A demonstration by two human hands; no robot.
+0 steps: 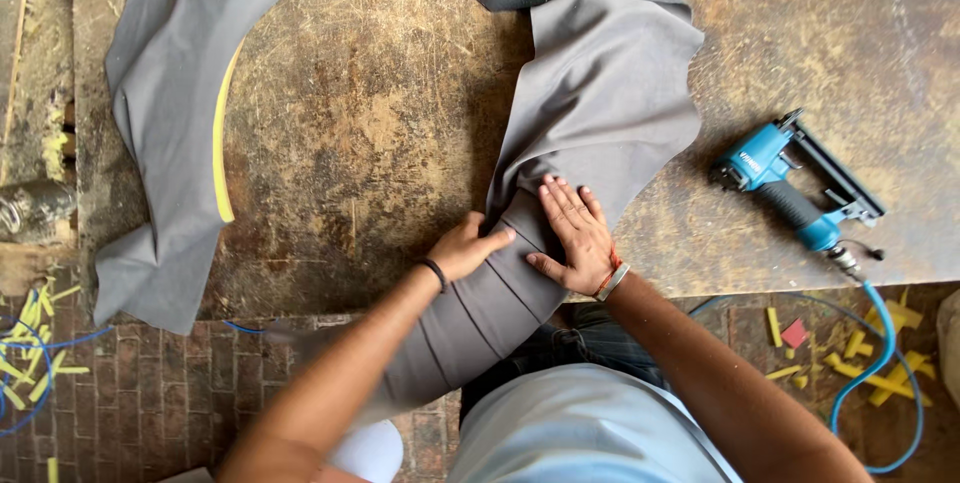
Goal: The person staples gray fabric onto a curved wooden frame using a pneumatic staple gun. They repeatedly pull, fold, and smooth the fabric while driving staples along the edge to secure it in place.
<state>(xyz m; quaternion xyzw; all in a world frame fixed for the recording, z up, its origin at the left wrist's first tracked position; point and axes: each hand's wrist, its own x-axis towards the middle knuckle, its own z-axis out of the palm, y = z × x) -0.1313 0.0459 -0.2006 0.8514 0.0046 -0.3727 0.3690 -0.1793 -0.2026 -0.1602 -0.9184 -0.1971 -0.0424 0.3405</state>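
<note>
A curved piece wrapped in grey fabric (600, 93) lies across a scratched wooden worktable (380, 123) and hangs over its near edge. My right hand (572, 233) lies flat on the fabric, fingers spread, pressing it down near the table edge. My left hand (468, 251) grips the fabric's left side with curled fingers, just beside the right hand. Both wrists wear bands. A second curved grey-covered piece with a yellow foam edge (222, 133) lies at the table's left.
A blue pneumatic staple gun (790, 188) lies on the table to the right, its blue air hose (890, 363) trailing down to the brick floor. Yellow foam scraps (870, 343) litter the floor right and left.
</note>
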